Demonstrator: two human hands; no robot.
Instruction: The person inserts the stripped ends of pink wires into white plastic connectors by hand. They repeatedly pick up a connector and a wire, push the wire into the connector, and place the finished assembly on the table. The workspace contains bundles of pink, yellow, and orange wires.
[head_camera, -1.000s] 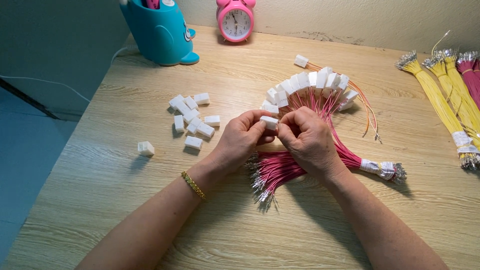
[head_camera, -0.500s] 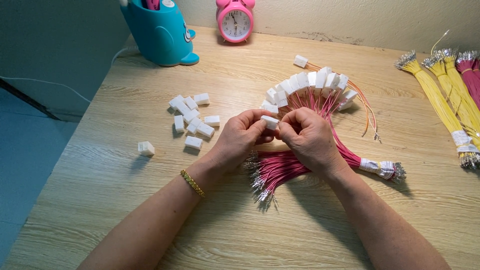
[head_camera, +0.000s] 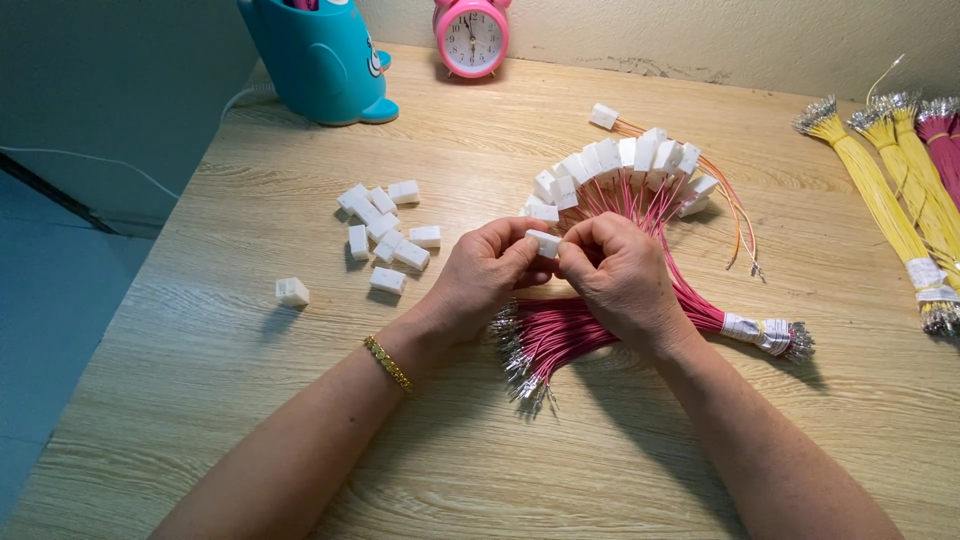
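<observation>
My left hand (head_camera: 485, 275) and my right hand (head_camera: 625, 280) meet over the middle of the wooden table (head_camera: 250, 420). Between the fingertips of both sits a small white plastic connector (head_camera: 543, 242). Whether the right fingers also pinch a wire is hidden. Under the hands lies a bundle of pink wires (head_camera: 560, 335) with bare metal ends, taped at its right end. Behind the hands, a fan of pink wires ends in several white connectors (head_camera: 625, 160). A gold bracelet circles my left wrist.
A heap of loose white connectors (head_camera: 385, 228) lies left of the hands, one stray connector (head_camera: 291, 291) farther left. Yellow wire bundles (head_camera: 890, 200) lie at the right edge. A teal holder (head_camera: 320, 60) and a pink alarm clock (head_camera: 471, 37) stand at the back.
</observation>
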